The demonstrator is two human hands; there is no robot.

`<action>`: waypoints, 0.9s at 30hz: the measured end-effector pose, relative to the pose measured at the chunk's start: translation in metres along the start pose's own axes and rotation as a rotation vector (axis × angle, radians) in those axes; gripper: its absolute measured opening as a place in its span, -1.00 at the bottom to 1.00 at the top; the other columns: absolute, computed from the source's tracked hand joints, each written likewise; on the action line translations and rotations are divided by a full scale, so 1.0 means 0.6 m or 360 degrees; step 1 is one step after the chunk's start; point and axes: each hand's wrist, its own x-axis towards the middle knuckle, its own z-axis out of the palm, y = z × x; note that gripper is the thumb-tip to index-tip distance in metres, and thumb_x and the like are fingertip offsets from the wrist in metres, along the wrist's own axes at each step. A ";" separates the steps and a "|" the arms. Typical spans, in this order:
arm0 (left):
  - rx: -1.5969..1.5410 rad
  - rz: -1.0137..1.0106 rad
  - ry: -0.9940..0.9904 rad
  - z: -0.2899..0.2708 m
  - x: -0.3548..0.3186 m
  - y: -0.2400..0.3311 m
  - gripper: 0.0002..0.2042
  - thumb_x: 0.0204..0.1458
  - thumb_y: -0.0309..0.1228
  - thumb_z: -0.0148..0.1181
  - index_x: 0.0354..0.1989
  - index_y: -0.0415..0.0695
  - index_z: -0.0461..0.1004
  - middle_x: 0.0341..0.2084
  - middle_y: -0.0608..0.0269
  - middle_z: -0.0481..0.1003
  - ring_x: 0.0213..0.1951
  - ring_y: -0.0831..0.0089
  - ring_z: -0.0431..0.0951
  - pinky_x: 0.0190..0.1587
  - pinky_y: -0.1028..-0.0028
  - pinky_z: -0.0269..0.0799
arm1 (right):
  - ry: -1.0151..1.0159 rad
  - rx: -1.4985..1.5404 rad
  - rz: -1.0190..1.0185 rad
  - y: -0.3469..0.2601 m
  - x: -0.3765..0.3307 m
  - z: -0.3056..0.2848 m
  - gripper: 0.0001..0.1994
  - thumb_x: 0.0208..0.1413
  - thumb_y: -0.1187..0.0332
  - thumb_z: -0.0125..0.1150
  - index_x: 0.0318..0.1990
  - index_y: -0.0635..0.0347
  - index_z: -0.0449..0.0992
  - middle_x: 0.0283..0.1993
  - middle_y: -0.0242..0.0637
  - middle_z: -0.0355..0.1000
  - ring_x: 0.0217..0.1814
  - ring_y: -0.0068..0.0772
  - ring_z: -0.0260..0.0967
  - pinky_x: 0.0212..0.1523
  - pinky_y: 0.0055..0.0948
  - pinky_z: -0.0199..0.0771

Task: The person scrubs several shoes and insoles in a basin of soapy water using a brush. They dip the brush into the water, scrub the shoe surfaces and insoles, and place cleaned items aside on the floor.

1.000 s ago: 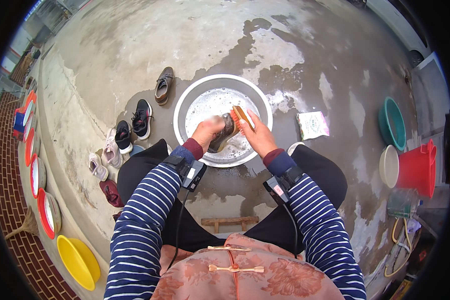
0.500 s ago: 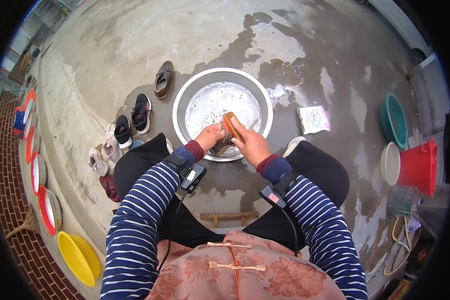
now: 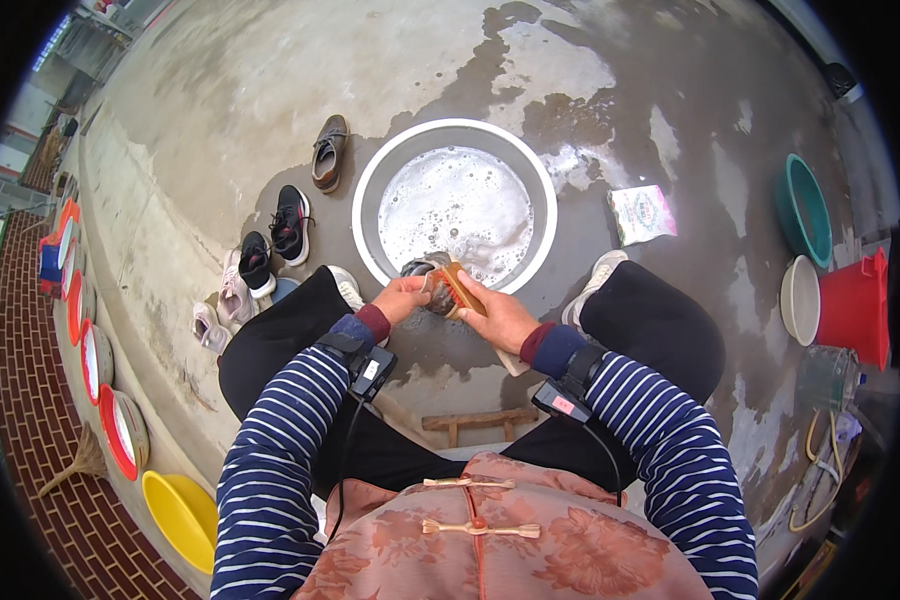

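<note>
Over the near rim of a wide metal basin [image 3: 544, 200] filled with foamy water, my left hand [image 3: 400, 299] is closed on a wet, dark brownish-grey shoe [image 3: 425, 263]. Part of the shoe is hidden behind my fingers and the brush. My right hand [image 3: 502, 320] grips a scrubbing brush [image 3: 460, 283] with a wooden back and red bristles. Its bristles face left and press against the shoe.
Left of the basin stand a brown-grey shoe [image 3: 329, 155], black sneakers [image 3: 290, 224] and pale pink shoes [image 3: 234, 292]. A white packet [image 3: 643, 215] lies to the right. Farther right are a teal basin [image 3: 804, 210] and a red bucket [image 3: 856, 312]. A low wooden stool [image 3: 480, 418] sits between my legs.
The shoe has tilted and shows more above my left hand. Both hands have shifted slightly toward me relative to the basin, and the brush stays on the shoe. The whole view has shifted slightly.
</note>
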 end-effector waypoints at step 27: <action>-0.0170 -0.0323 0.0037 -0.016 -0.022 -0.081 -0.84 0.07 -0.58 0.15 -0.22 -0.03 0.45 -0.43 0.66 0.39 -0.36 0.77 0.41 -0.25 0.65 0.36 | -0.0083 -0.0253 -0.0326 0.026 0.027 0.074 -0.44 0.18 0.25 0.07 0.34 -0.17 0.12 -0.38 0.04 0.37 -0.33 0.09 0.39 -0.26 -0.05 0.39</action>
